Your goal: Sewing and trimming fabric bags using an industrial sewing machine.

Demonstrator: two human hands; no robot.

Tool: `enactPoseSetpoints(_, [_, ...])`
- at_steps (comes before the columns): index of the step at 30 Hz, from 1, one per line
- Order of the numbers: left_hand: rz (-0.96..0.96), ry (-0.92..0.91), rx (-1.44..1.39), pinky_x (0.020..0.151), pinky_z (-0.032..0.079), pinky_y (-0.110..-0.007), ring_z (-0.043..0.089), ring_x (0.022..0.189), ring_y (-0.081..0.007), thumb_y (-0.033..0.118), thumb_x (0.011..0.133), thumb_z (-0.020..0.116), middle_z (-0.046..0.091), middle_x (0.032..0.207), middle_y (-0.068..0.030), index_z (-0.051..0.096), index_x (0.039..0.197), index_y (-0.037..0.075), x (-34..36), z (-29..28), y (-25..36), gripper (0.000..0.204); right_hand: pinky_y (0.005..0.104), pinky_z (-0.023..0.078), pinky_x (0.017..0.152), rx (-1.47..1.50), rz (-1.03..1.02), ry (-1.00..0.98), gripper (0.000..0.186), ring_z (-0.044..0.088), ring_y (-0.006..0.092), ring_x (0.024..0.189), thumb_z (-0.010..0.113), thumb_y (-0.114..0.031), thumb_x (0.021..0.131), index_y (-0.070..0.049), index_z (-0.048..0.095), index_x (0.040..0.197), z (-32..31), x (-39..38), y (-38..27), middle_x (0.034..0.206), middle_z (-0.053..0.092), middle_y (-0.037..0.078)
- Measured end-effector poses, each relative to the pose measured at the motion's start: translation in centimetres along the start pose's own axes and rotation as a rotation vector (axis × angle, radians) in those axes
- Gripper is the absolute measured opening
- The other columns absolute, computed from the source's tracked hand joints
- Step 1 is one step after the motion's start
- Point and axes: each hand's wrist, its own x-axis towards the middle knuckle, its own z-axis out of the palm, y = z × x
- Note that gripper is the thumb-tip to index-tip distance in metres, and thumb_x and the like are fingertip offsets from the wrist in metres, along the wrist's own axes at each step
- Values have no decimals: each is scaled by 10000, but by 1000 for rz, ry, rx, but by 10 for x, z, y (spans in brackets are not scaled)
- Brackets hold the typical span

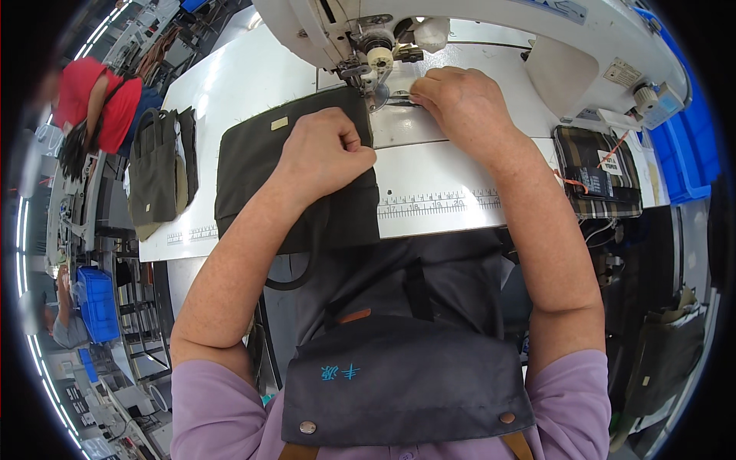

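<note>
White tabletop (445,170) carries a sewing head (379,58), the landmark. Dark green bag (253,165) lies flat to its left, right edge just beside it; roughly square, no clear long axis. Left hand (326,153), fingers curled, rests on the bag, nearer. Right hand (464,100), well apart, sits right of the head, fingertips bunched; cannot tell whether either grips.

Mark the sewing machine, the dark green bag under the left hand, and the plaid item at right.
Sewing machine (586,47), head view: white arm.
Dark green bag (251,167), head view: left part of face.
Plaid item (577,152), head view: upper-left fabric.
</note>
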Motion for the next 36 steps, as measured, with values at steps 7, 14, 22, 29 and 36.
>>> enactPoseSetpoints(7, [31,145,163,679,522,-424,630,734,-316,235,697,721,589,808,-108,581,656,18,-3,13,16,261,444,565,709,213,29,36,180,712,322,819,612,-201,962,-127,720,1084,-1,0,-18,915,714,76])
enactPoseSetpoints(14, [9,117,45,637,479,-324,609,696,-201,128,685,726,619,815,-70,605,684,2,4,8,7,174,424,566,719,239,-10,-44,252,709,277,838,741,-276,894,-135,746,1102,-3,-1,-19,974,689,50])
enactPoseSetpoints(22, [-125,-41,-700,657,457,-223,546,702,-45,80,778,748,679,855,2,718,763,-18,1,0,-30,104,392,565,715,361,-106,-92,187,707,227,841,787,-256,822,-156,811,978,-11,-1,-20,938,689,4])
enactPoseSetpoints(29, [-88,-10,-645,646,458,-220,564,719,-49,73,789,737,677,885,1,729,815,-19,-2,3,-30,97,384,561,721,351,-143,-132,139,706,227,830,789,-217,809,-177,815,939,-10,-1,-26,907,687,-12])
enactPoseSetpoints(36, [75,66,-357,646,502,-256,641,733,-109,84,828,753,705,966,-60,747,919,-16,-13,0,-16,135,396,550,698,399,-131,-182,116,694,237,805,782,-197,806,-164,812,914,-12,0,-24,864,665,-6])
